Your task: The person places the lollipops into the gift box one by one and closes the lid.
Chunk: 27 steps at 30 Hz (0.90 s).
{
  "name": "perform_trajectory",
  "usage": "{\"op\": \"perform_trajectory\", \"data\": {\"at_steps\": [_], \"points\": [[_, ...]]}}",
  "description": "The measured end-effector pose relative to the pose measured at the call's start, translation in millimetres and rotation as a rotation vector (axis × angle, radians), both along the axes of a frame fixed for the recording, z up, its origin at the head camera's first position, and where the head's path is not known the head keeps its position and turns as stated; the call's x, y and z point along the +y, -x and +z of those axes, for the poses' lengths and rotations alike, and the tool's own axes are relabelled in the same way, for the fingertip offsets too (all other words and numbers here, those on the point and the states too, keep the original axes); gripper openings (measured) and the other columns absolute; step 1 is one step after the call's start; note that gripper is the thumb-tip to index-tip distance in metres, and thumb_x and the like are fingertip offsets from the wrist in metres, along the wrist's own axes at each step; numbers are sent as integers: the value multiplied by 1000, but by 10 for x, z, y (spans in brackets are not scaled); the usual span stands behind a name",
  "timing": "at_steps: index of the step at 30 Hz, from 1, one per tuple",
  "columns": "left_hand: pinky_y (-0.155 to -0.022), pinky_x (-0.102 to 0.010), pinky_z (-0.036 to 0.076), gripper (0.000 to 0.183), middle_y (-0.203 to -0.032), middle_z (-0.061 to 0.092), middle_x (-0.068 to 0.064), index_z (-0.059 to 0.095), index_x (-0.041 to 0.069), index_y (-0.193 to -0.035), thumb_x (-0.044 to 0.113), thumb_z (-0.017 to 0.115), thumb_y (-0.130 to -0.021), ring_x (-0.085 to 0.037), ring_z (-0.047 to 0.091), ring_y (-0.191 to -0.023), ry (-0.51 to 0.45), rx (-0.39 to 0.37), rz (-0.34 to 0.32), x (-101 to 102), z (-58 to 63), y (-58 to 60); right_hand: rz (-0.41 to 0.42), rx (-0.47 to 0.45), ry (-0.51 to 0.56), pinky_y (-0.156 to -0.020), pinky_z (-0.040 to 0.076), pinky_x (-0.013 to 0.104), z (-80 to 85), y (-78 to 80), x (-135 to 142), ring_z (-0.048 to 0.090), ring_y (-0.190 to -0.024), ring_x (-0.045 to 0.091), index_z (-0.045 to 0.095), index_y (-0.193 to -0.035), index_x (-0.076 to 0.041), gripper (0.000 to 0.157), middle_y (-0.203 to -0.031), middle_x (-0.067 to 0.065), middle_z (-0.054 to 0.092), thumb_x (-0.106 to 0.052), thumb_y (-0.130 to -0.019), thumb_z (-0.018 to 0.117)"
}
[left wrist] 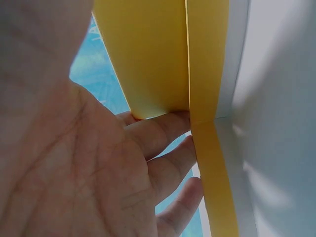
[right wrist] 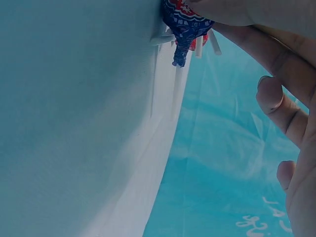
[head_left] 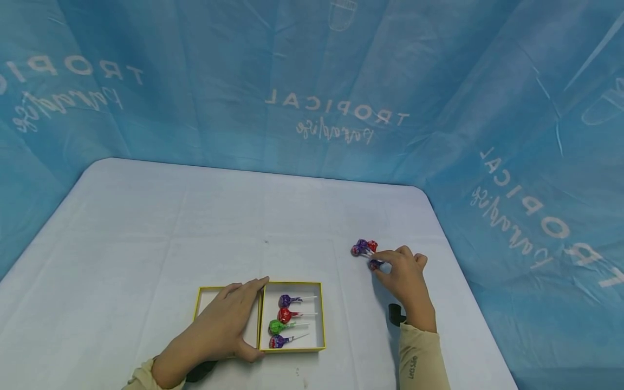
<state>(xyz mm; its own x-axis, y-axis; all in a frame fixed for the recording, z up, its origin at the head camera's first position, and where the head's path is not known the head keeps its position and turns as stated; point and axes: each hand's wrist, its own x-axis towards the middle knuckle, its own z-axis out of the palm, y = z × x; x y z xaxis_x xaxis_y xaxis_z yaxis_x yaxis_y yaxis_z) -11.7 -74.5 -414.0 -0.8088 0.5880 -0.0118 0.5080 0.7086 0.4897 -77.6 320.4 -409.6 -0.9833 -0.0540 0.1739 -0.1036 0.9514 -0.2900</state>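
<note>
A yellow-edged box (head_left: 323, 325) with a white inside stands at the front of the table, its two shallow halves side by side. Its right half has a purple lollipop (head_left: 285, 300), a red one (head_left: 284, 314), a green one (head_left: 275, 326) and another purple one (head_left: 277, 341) in a column. My left hand (head_left: 221, 322) lies across the left half, gripping the box between thumb at the near edge and fingers at the far edge. Off to the right, my right hand (head_left: 402, 273) pinches a dark blue lollipop (right wrist: 185, 29) by its wrapped head, close to the table.
Just beyond the right hand lies a small group of lollipops (head_left: 362, 246), purple and red. A white cloth (head_left: 219, 216) covers the table. Blue curtains (head_left: 234, 108) with mirrored lettering hang behind it and at both sides.
</note>
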Motion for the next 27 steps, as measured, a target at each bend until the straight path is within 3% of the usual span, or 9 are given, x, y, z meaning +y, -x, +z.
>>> {"op": "perform_trajectory", "data": {"at_steps": [11,27], "points": [[-116,-50,34,129,-152,47,-11,26,4,-157,62,86,-58,-27,45,-142,-1,-6,2,1,14,-9,6,13,-9,-77,20,48,-39,3,33,52,-90,22,82,-102,-15,30,-95,2,76,-10,-74,88],[-116,-49,35,129,-152,48,-10,27,3,-156,63,85,-58,-26,44,-142,11,18,2,0,2,-5,11,8,-18,-76,33,43,-89,33,44,56,-93,25,80,-107,-12,33,-102,6,77,-12,-74,88]]}}
